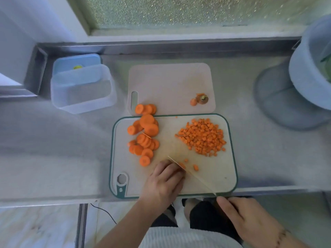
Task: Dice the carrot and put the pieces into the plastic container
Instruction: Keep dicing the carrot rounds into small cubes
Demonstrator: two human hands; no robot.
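The left hand (165, 178) curls over a carrot piece (181, 165) at 6 o'clock on the green-rimmed board (231, 158), steadying it against the knife (193, 176). The right hand (241, 217) wraps the handle, probably; its grip is hidden. Diced carrot (202, 136) waits at 3 o'clock, slices (145, 136) at 9; the plastic container (82, 88) sits at 10 on the desk (53, 140).

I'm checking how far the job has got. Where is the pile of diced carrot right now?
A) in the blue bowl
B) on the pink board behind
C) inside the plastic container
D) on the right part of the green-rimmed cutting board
D: the diced carrot lies heaped on the green-rimmed cutting board, and the plastic container holds no carrot.
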